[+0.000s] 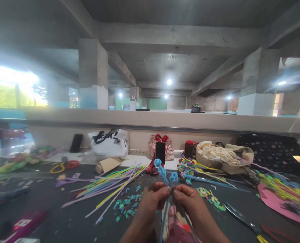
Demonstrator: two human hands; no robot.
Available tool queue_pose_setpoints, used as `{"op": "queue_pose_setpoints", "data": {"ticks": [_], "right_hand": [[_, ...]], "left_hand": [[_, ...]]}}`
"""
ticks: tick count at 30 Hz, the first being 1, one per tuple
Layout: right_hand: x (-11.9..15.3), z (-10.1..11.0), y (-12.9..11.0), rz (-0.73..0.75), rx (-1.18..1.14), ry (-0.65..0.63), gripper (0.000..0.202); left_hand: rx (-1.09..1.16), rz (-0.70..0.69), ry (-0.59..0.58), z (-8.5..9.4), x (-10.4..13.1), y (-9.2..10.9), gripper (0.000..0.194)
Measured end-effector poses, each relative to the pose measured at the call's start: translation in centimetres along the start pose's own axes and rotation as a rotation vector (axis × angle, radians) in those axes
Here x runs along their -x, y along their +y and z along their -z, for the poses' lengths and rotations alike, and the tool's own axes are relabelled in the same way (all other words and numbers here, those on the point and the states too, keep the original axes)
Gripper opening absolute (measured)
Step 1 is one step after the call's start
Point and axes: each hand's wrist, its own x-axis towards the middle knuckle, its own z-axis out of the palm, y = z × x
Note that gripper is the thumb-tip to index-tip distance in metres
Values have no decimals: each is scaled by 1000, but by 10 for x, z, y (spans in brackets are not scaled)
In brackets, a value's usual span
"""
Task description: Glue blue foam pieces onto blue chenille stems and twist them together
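Note:
My left hand (152,199) and my right hand (192,202) meet at the front middle, each closed in a pinch. Between the left fingertips is a blue pipe cleaner (163,174), its upper part twisted thick and topped by a small curled ball. A second blue pipe cleaner (173,177), also with a curled ball, rises from the right fingertips. Long thin stems hang below both hands towards me. Exactly where the two pieces meet is hidden by the fingers. Small blue and green cut bits (127,204) lie just left of my left hand.
Straight coloured pipe cleaners (109,184) fan out to the left. Finished-looking flower stems (188,168) lie behind my right hand. Pliers-like metal tool (241,217) rests at right, near a pink sheet (269,202). A phone (160,152) stands upright at the back; yellow-handled scissors (57,167) lie left.

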Motion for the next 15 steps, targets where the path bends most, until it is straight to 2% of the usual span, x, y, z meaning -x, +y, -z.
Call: {"op": "queue_pose_setpoints", "data": {"ticks": [3,6,8,10,12,15], "right_hand": [[-1,2,1,-124,-117,-92,22],[-3,1,7,-209,-67,-165,24],[-4,0,12,-215,-15,-221,26],[-4,-2,15,-171,16,-249,31],[-3,-2,13,-88,51,-223,31],[1,-1,3,81,124,-160,25]], "left_hand": [[90,6,-77,2,-1,3,18],[134,48,-136,2,2,6,19],[139,82,-153,0,5,7,19],[132,78,-147,-2,10,9,16],[112,62,-140,-3,13,12,14],[67,69,-214,-3,15,18,13]]}}
